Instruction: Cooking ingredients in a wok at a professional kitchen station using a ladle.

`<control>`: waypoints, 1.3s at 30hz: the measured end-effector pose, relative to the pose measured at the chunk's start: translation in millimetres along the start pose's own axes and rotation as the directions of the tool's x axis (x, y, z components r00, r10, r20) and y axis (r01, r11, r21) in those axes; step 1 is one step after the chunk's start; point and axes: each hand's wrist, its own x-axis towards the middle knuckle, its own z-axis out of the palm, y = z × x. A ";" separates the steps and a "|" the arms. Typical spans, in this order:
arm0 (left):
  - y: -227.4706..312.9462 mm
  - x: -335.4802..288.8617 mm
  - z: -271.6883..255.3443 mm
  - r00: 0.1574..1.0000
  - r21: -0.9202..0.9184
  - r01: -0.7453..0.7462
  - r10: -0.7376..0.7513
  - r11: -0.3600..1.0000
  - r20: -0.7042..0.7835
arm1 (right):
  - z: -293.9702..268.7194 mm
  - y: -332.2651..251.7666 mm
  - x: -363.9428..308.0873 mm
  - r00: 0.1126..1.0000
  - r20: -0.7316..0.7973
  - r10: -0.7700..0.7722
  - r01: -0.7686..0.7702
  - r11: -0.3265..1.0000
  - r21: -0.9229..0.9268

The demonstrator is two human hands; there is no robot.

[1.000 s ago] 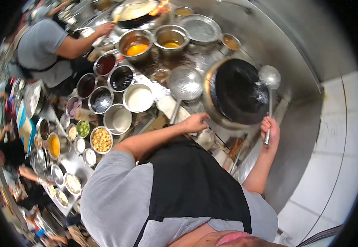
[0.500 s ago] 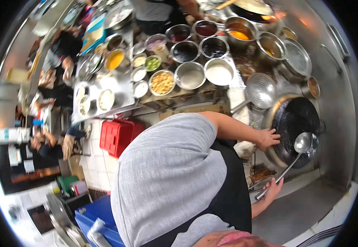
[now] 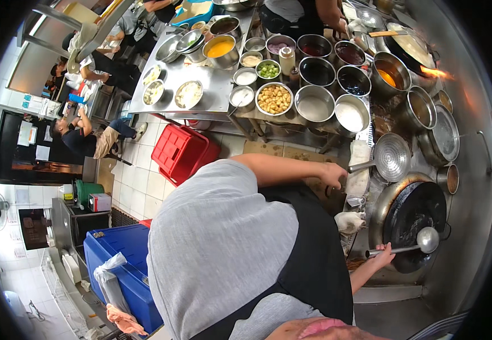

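Note:
My right hand (image 3: pixel 383 255) grips the handle of a metal ladle (image 3: pixel 427 240). The ladle's round bowl is over the right part of a dark wok (image 3: pixel 414 218) on the stove. Bare and holding nothing, my left hand (image 3: pixel 332 174) hangs beside the cooktop with its fingers loosely apart. It is close to the handle end of a perforated metal strainer (image 3: pixel 392 157), but the two look separate. A folded white cloth (image 3: pixel 359 167) lies under that handle, and a crumpled whitish cloth (image 3: pixel 350 222) sits at the stove's front edge.
Steel pots of liquids and a bowl of golden cubes (image 3: pixel 274 99) crowd the counter on my left. Flame (image 3: pixel 435 72) flares beside another wok (image 3: pixel 410 48), near a co-worker's arm (image 3: pixel 329 14). A red crate (image 3: pixel 184 153) and a blue chest (image 3: pixel 122 266) stand behind me.
My left hand has drawn back from the wok's rim to beside the strainer's handle. My right hand still holds the ladle, its handle now lying more level across the view. The view has shifted.

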 end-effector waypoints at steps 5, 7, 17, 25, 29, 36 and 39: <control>-16.9 -19.7 -3.2 0.998 -0.090 0.044 -0.039 0.995 0.057 | -43.2 -6.3 0.7 0.940 0.293 0.174 -0.254 0.931 0.262; -18.5 -14.5 -1.3 0.997 -0.080 0.004 0.003 0.997 0.083 | -49.6 -32.0 -30.6 0.909 0.387 0.156 -0.269 0.929 0.256; -21.8 -45.8 -32.9 0.980 -0.444 0.023 0.068 0.896 0.188 | -66.5 112.3 -24.4 0.829 -0.094 -0.552 0.351 0.643 -0.681; -56.7 -42.7 -19.8 0.950 -0.339 0.116 -0.004 0.934 0.313 | -53.9 87.4 -129.6 0.798 -0.334 -0.502 0.230 0.765 -0.601; -19.7 -14.5 -16.0 0.941 -0.362 0.050 0.077 0.931 0.329 | -82.3 92.8 -139.4 0.795 -0.385 -0.469 0.067 0.698 -0.713; 17.4 29.8 27.0 0.887 -0.210 -0.060 0.149 0.976 0.436 | -123.0 166.9 -170.0 0.836 -0.381 -0.394 -0.054 0.633 -0.773; 21.8 42.1 43.4 0.848 -0.163 -0.126 0.192 0.979 0.493 | -136.9 205.1 -175.6 0.822 -0.341 -0.456 0.005 0.605 -0.796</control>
